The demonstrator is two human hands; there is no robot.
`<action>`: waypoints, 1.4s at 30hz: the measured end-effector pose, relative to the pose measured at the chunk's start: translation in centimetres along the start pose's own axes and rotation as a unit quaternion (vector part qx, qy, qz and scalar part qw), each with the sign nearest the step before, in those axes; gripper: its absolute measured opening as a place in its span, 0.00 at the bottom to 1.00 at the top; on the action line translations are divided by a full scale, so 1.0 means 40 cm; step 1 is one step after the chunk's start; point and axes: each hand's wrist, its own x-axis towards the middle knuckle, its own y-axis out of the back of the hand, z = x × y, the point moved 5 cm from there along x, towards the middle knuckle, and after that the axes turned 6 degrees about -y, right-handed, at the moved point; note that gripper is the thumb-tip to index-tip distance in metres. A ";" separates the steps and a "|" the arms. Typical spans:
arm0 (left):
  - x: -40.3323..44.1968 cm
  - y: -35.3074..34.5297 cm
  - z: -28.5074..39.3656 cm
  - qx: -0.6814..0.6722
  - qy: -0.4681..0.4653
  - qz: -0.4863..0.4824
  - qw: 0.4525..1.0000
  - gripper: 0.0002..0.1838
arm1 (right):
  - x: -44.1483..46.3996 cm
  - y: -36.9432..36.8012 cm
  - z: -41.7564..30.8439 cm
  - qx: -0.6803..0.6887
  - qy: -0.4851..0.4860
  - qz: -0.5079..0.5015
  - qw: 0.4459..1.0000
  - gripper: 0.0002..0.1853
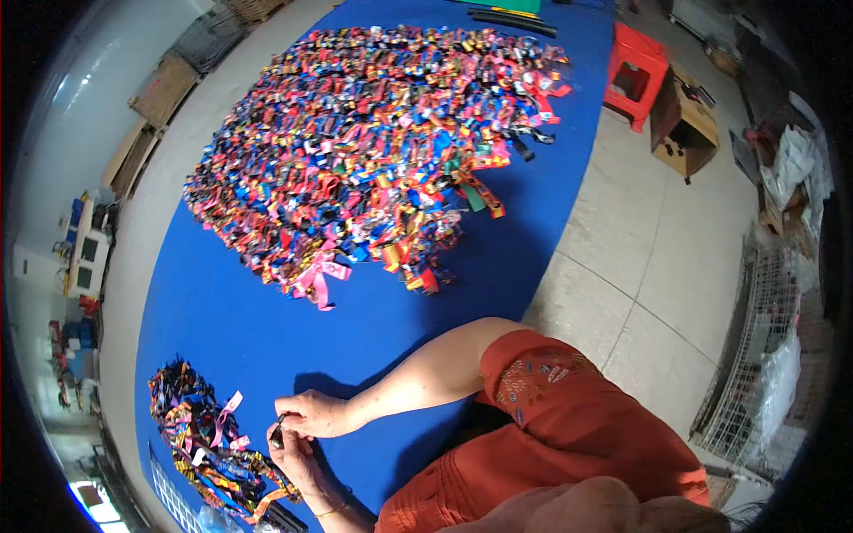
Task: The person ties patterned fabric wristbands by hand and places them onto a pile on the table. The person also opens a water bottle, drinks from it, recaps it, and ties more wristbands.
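Observation:
My right hand (313,415) and my left hand (293,457) meet close together over the blue table. Both have fingers closed in a pinch around a small dark piece with a shiny spot (277,435); its kind is too small to make out. Beside them, to the left, lies a loose bundle of printed straps (209,426) in black, yellow, pink and blue. A bracelet circles my left wrist.
A wide pile of colourful strap pieces (373,133) covers much of the blue table (373,329). On the floor past its edge stand a red stool (633,75) and a cardboard box (684,129). A white wire rack (755,338) leans nearby.

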 end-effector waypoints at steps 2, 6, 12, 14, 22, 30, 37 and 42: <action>0.000 0.002 -0.004 0.004 0.003 0.004 1.000 0.08 | 0.005 -0.002 0.010 0.003 -0.006 -0.002 1.000 0.05; 0.002 -0.009 0.002 -0.011 0.006 -0.011 1.000 0.10 | 0.005 -0.002 0.012 0.012 -0.021 -0.006 1.000 0.07; 0.003 -0.004 0.001 -0.015 0.015 -0.006 1.000 0.11 | 0.009 -0.004 0.018 0.027 -0.020 -0.014 0.999 0.07; 0.000 -0.003 0.004 -0.005 0.022 -0.002 1.000 0.11 | 0.009 -0.005 0.020 0.036 -0.024 -0.011 0.999 0.07; 0.012 -0.018 -0.004 -0.024 0.040 0.018 0.999 0.10 | 0.010 0.007 0.009 0.076 0.017 0.042 0.996 0.05; 0.082 -0.081 0.017 -0.067 0.071 0.037 0.995 0.11 | 0.048 0.042 0.014 0.132 -0.023 0.087 0.987 0.08; 0.072 -0.084 -0.031 -0.267 0.028 0.032 0.963 0.12 | 0.045 0.051 -0.017 0.159 -0.032 0.065 0.985 0.06; 0.069 -0.115 0.019 -0.184 0.004 0.014 0.983 0.09 | 0.038 0.055 -0.042 0.158 -0.041 0.055 0.985 0.06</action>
